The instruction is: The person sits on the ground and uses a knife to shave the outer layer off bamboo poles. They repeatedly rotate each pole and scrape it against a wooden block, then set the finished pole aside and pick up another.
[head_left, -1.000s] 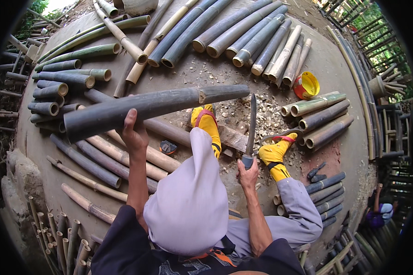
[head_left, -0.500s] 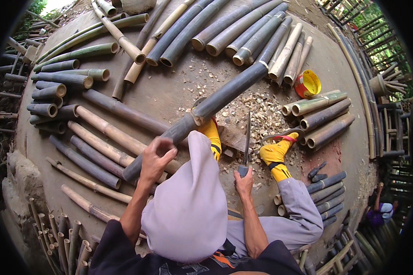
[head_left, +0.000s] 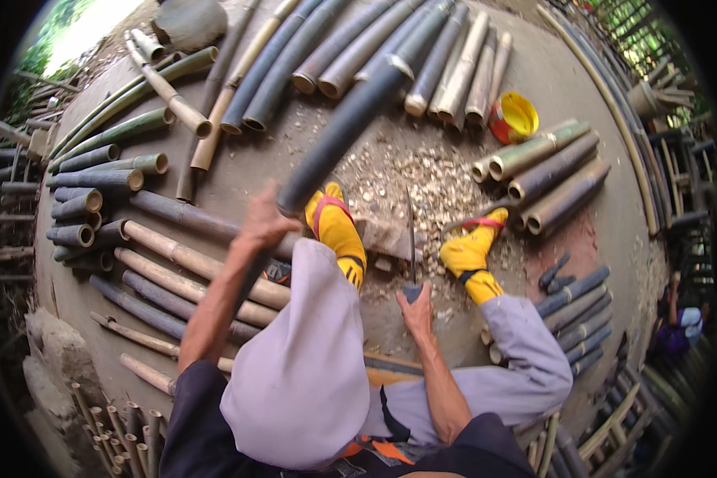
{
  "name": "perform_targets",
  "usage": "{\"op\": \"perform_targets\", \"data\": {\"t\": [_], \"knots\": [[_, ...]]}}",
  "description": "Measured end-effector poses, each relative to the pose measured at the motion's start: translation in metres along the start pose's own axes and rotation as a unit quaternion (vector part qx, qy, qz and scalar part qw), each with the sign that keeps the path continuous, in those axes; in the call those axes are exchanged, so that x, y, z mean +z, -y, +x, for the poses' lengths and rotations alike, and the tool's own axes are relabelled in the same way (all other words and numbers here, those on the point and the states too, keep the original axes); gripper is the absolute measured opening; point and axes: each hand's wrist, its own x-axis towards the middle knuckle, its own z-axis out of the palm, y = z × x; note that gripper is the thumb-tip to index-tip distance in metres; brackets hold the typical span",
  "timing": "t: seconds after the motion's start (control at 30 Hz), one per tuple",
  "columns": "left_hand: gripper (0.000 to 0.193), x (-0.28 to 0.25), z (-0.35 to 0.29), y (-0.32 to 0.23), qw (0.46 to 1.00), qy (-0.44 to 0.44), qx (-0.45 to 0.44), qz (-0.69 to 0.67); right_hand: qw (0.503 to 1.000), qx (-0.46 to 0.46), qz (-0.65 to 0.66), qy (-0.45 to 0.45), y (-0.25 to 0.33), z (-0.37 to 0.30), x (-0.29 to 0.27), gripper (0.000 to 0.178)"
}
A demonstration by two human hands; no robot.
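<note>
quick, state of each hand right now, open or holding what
Left hand: on a dark bamboo pole; blurred, so cannot tell how closed.
Right hand: closed, holding a knife.

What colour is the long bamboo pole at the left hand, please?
The long bamboo pole is mostly dark grey, nearly black (head view).

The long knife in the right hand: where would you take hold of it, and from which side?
Probably by the dark handle, coming from the person's own side, wrapped around as the right hand has it. The long, narrow blade points away from the person, so the handle end lies nearest and a grip there should stay clear of the blade.
</note>
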Motion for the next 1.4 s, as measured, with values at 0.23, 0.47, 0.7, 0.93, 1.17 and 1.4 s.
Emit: {"op": "perform_targets", "data": {"t": [0.23, 0.47, 0.7, 0.93, 1.17, 1.4], "knots": [[0.038, -0.156, 0.009, -0.074, 0.962, -0.219, 0.066, -0.146, 0.999, 0.033, 0.01, 0.029, 0.003, 0.001, -0.012, 0.043], [0.049, -0.153, 0.002, -0.132, 0.836, -0.247, 0.126, -0.474, 0.996, -0.02, 0.089, -0.004, 0.037, -0.012, -0.019, 0.039], [0.055, -0.028, 0.015, -0.112, 0.831, -0.28, 0.09, -0.473, 0.997, -0.007, 0.07, 0.034, 0.057, -0.008, -0.029, 0.04], [0.057, -0.024, 0.021, -0.103, 0.824, -0.223, 0.076, -0.515, 0.946, -0.26, 0.138, -0.134, 0.1, 0.009, -0.038, 0.038], [0.062, -0.019, 0.019, -0.089, 0.826, -0.188, 0.102, -0.521, 0.999, -0.029, 0.045, 0.01, 0.034, 0.032, -0.018, 0.037], [0.067, -0.019, 0.017, -0.08, 0.821, -0.163, 0.126, -0.532, 0.979, -0.144, 0.122, -0.07, 0.069, 0.02, -0.021, 0.033]]}}
